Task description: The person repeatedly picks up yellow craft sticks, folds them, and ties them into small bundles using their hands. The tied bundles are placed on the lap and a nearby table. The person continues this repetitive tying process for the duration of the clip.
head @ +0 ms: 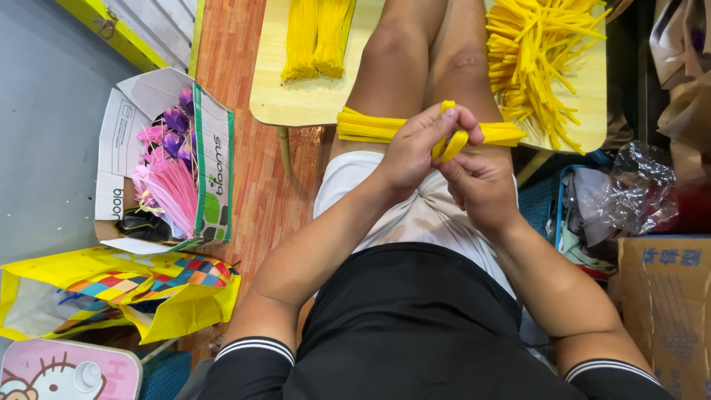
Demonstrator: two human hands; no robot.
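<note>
Hands point(452, 159) around yellow strips point(363, 126) (white carton point(122, 133) left)

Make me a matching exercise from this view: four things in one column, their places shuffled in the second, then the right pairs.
Things:
1. folded yellow strip
2. bundle of yellow strips
3. loose heap of yellow sticks
4. pink and purple pieces

Places:
A. in the open cardboard box on the floor
B. pinched between the left hand and right hand
C. scattered on the wooden table, on the right side
D. lying across the person's thighs

Pairs: 1-B, 2-D, 3-C, 4-A
</note>
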